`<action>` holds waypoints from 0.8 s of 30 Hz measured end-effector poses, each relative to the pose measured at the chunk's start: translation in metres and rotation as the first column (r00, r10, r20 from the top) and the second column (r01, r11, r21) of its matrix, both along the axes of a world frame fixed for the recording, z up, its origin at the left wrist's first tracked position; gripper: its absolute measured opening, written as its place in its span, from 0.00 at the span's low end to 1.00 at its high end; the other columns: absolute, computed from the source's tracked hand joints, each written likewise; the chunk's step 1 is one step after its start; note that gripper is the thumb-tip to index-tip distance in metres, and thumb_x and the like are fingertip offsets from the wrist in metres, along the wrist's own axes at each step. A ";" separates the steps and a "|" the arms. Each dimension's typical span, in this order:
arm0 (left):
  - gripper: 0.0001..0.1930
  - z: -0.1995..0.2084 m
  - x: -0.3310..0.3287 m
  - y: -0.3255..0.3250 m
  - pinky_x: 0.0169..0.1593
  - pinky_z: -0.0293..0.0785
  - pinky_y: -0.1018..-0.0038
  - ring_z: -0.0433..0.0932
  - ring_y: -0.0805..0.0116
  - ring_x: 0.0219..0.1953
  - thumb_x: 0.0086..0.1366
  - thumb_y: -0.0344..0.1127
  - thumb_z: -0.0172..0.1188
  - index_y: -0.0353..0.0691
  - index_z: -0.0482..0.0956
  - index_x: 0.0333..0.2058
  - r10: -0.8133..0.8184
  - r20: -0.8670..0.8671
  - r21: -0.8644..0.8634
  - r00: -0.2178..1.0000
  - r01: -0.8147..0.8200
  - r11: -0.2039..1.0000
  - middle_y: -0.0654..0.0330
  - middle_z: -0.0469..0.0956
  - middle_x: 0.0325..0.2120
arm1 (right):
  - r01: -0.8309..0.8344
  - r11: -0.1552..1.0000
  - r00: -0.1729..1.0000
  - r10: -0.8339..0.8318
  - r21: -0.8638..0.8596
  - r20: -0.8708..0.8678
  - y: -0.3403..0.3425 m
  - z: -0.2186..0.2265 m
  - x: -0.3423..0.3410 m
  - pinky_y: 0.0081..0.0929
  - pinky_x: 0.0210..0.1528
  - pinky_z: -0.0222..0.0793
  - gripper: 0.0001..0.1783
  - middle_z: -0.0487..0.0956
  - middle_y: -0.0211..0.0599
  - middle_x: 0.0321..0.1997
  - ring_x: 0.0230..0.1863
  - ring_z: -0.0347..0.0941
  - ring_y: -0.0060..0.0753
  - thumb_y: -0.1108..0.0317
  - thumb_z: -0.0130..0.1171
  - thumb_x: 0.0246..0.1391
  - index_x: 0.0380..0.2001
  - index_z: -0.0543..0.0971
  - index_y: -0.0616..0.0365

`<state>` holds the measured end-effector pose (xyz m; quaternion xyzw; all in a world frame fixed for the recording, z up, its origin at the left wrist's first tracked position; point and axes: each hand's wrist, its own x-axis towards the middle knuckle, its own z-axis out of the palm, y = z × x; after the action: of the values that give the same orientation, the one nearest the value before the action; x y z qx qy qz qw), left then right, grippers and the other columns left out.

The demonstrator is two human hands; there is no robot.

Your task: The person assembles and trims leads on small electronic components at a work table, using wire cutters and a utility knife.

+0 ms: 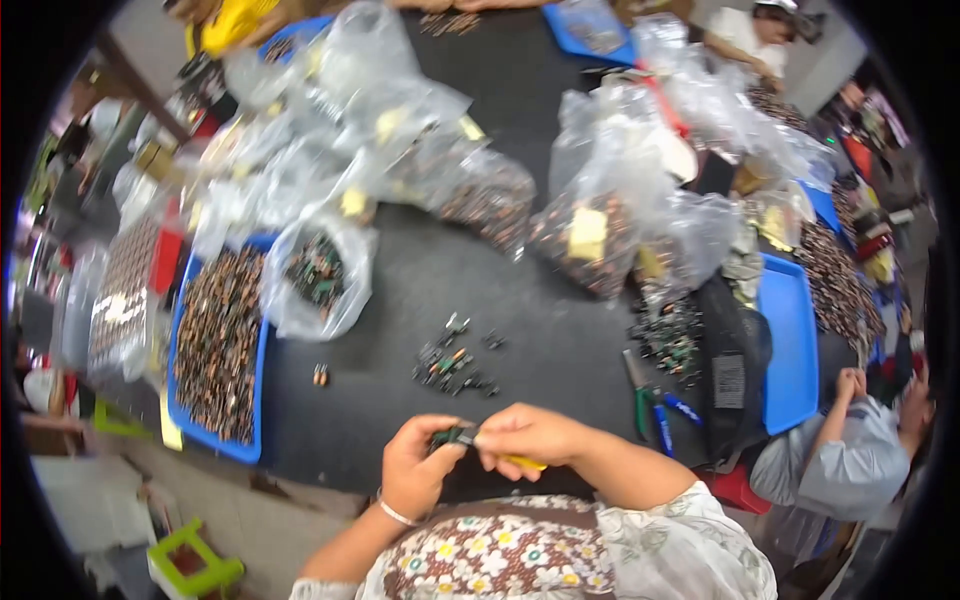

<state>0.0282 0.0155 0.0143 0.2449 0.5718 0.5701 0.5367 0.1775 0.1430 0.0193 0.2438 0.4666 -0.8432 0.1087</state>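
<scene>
One small dark component (455, 436) sits pinched between our two hands just above the near counter (400, 300) edge. Left hand (418, 468) grip presses on it; right hand (530, 436) grip pinches its other end, a yellow tool (527, 462) beneath. Loose parts (455, 362) lie beyond, blue tray (218, 345) left.

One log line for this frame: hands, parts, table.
left hand: holds small dark part | right hand: pinches same part, yellow tool | loose parts ahead | blue tray left

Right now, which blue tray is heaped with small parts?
The left tray, beside the open bag, is packed with brownish parts; the right tray shows bare blue.
</scene>
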 end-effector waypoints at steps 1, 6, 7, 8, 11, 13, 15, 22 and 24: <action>0.12 0.000 0.002 -0.001 0.30 0.69 0.84 0.72 0.78 0.29 0.54 0.19 0.57 0.32 0.71 0.39 0.040 0.065 0.024 0.997 -0.042 0.999 0.56 0.76 0.35 | 0.000 1.000 1.000 0.000 0.004 0.000 -0.001 0.000 0.001 0.13 0.10 0.55 0.19 0.71 0.31 0.12 0.08 0.61 0.16 0.56 0.47 0.58 0.24 0.74 0.60; 0.13 -0.003 0.003 -0.002 0.28 0.69 0.84 0.72 0.76 0.28 0.55 0.20 0.56 0.32 0.70 0.40 -0.009 0.072 0.098 0.997 0.002 0.995 0.54 0.76 0.35 | 0.006 0.997 1.000 -0.007 0.076 0.020 -0.004 0.008 0.005 0.12 0.11 0.54 0.19 0.71 0.29 0.12 0.08 0.60 0.15 0.56 0.46 0.59 0.25 0.74 0.60; 0.12 -0.002 0.003 -0.002 0.27 0.69 0.83 0.72 0.76 0.27 0.56 0.20 0.55 0.32 0.69 0.39 0.000 0.076 0.105 0.997 -0.008 0.994 0.54 0.76 0.35 | 0.005 0.998 1.000 -0.006 0.070 0.016 -0.005 0.008 0.005 0.12 0.11 0.54 0.19 0.71 0.29 0.12 0.08 0.60 0.15 0.56 0.46 0.59 0.25 0.74 0.60; 0.11 -0.001 0.004 -0.002 0.27 0.69 0.83 0.72 0.76 0.25 0.56 0.20 0.55 0.32 0.69 0.39 0.017 0.080 0.109 0.997 -0.026 0.994 0.53 0.76 0.35 | -0.009 0.996 1.000 0.009 0.092 0.007 -0.003 0.008 0.004 0.12 0.11 0.55 0.19 0.71 0.29 0.12 0.08 0.60 0.15 0.56 0.46 0.59 0.25 0.74 0.60; 0.11 0.008 0.006 -0.003 0.26 0.69 0.83 0.72 0.76 0.25 0.55 0.18 0.52 0.32 0.69 0.39 0.041 0.056 0.051 0.998 -0.044 0.998 0.53 0.76 0.35 | -0.035 0.993 0.999 0.035 0.110 0.002 0.002 0.012 0.003 0.12 0.12 0.56 0.18 0.72 0.29 0.13 0.09 0.61 0.14 0.57 0.47 0.58 0.25 0.75 0.60; 0.12 0.016 0.005 0.006 0.26 0.69 0.83 0.71 0.77 0.24 0.54 0.17 0.51 0.32 0.69 0.38 -0.010 -0.023 0.009 1.000 0.011 1.000 0.53 0.75 0.35 | -0.011 0.991 1.000 0.010 0.134 0.009 0.007 0.015 0.005 0.11 0.12 0.56 0.16 0.73 0.29 0.14 0.09 0.62 0.14 0.58 0.49 0.57 0.25 0.76 0.60; 0.13 0.020 0.006 0.009 0.27 0.68 0.83 0.70 0.78 0.24 0.53 0.16 0.51 0.32 0.69 0.38 -0.012 -0.017 0.028 1.000 0.012 1.000 0.53 0.75 0.35 | 0.003 0.988 1.000 -0.006 0.152 0.017 0.007 0.018 0.006 0.11 0.12 0.57 0.16 0.73 0.29 0.14 0.10 0.63 0.14 0.59 0.49 0.57 0.25 0.76 0.61; 0.14 0.005 -0.004 0.000 0.42 0.71 0.79 0.72 0.74 0.40 0.57 0.21 0.56 0.33 0.68 0.42 -0.075 0.141 0.188 0.987 0.048 0.981 0.56 0.73 0.40 | 0.016 0.990 0.999 -0.020 0.139 0.027 0.005 0.018 0.001 0.11 0.12 0.57 0.16 0.73 0.30 0.13 0.09 0.64 0.15 0.61 0.48 0.58 0.25 0.75 0.62; 0.13 0.005 -0.004 -0.002 0.42 0.71 0.79 0.72 0.74 0.40 0.57 0.21 0.56 0.34 0.69 0.42 -0.076 0.133 0.172 0.988 0.052 0.984 0.56 0.74 0.40 | 0.018 0.990 0.999 -0.022 0.137 0.028 0.002 0.017 0.001 0.11 0.12 0.57 0.16 0.73 0.30 0.13 0.09 0.64 0.15 0.61 0.48 0.58 0.25 0.75 0.62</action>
<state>0.0244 0.0138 0.0192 0.2672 0.4748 0.6142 0.5708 0.1784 0.1454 0.0359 0.2678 0.5189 -0.8068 0.0901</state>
